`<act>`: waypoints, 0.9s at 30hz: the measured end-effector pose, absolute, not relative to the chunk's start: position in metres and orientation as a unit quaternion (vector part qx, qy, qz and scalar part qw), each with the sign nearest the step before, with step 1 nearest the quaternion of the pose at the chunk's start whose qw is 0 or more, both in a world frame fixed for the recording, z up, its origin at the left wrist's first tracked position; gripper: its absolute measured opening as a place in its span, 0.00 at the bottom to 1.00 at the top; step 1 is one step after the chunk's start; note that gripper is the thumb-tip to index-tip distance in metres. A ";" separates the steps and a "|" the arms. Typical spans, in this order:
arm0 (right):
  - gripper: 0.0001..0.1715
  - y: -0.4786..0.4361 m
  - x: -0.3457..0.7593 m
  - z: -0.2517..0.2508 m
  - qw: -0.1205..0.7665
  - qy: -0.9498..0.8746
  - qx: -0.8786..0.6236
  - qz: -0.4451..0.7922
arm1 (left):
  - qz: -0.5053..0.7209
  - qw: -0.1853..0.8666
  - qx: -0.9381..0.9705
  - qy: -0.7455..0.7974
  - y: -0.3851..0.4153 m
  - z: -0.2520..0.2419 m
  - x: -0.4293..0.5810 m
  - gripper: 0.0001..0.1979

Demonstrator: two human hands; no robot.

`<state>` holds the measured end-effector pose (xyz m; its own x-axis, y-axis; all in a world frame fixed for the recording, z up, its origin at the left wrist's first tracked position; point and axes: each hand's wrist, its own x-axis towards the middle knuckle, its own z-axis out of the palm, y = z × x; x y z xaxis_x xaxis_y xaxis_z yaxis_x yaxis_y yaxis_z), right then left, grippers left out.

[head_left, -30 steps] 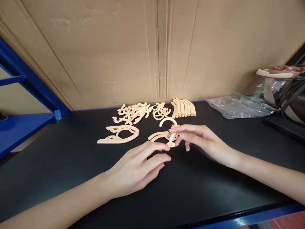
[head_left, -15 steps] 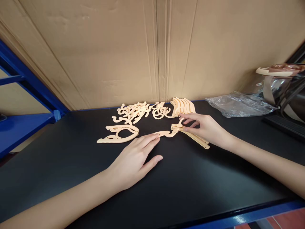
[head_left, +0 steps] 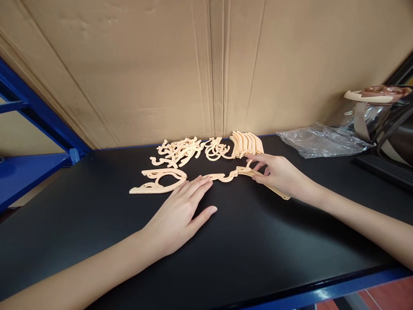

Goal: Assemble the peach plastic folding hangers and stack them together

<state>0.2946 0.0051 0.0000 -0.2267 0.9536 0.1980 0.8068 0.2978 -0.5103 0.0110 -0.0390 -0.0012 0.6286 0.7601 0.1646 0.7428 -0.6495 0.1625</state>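
Observation:
My left hand (head_left: 183,215) lies flat on the black table, thumb apart. Its fingertips touch the left end of a cream plastic hanger piece (head_left: 227,177), whose curved part leads rightward. Thumb and fingers of my right hand (head_left: 275,173) are closed on a cream folding hanger (head_left: 276,192), with its arm slanting down to the right and its hook (head_left: 249,163) rising beside my fingers. Just left of my left fingertips lies another folded hanger (head_left: 161,181). Where the right fingers grip is partly hidden.
Behind my hands lie a heap of loose cream arms (head_left: 180,150), a few curved hooks (head_left: 215,148) and a neat row of arms (head_left: 248,142). At right are a clear plastic bag (head_left: 322,140) and a dark bagged item (head_left: 396,133). Cardboard (head_left: 145,73) stands behind the table.
My right hand has shifted slightly right with the hanger, and its lower arm now reaches farther right. My left hand stays flat in nearly the same place.

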 end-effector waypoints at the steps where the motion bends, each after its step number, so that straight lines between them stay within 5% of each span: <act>1: 0.33 0.005 0.294 0.000 0.252 -0.766 -0.572 0.151 | 0.113 0.038 0.902 0.414 -0.039 -0.001 0.011 0.26; 13: 0.29 -0.023 0.275 0.019 0.390 -0.779 -0.475 0.125 | 0.098 0.047 0.909 0.402 -0.040 0.000 0.009 0.27; 22: 0.35 -0.036 0.259 0.005 0.265 -0.865 -0.344 0.250 | 0.129 0.056 0.906 0.398 -0.040 0.000 0.011 0.28; 27: 0.35 -0.038 0.258 0.003 0.232 -0.870 -0.355 0.252 | 0.189 0.043 0.895 0.401 -0.039 0.002 0.012 0.11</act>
